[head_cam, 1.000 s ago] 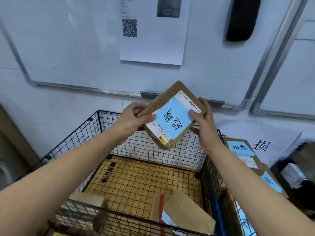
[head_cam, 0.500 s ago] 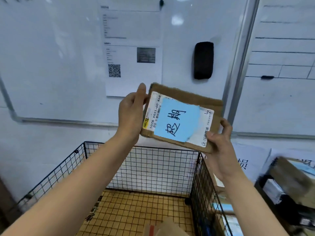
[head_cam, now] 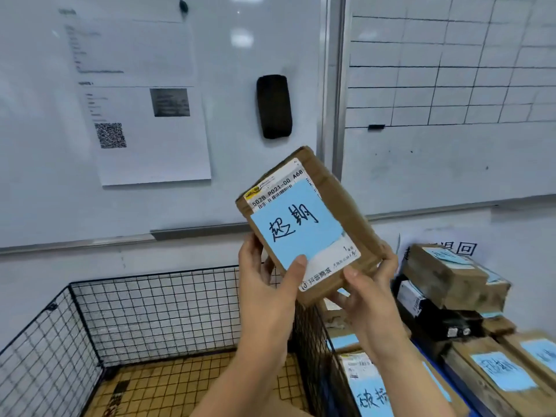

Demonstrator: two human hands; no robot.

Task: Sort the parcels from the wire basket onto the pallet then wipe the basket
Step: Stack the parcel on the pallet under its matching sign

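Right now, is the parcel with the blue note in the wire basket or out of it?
Out. The left hand and right hand hold the parcel above the wire basket rim.

Parcel (head_cam: 304, 224) is held up in front of you, over the right side of the wire basket (head_cam: 150, 311). Your left hand (head_cam: 267, 284) grips its lower left edge. Your right hand (head_cam: 367, 296) grips under its lower right corner. Basket sits low left, back against the wall (head_cam: 90, 266). Stacked parcels (head_cam: 445, 275) lie right of the basket, just beside its right side. Behind all: left whiteboard (head_cam: 45, 145) and right whiteboard (head_cam: 451, 164), side by side. Sheet (head_cam: 156, 152) and eraser (head_cam: 273, 106) hang on the left one, eraser to the right of the sheet.
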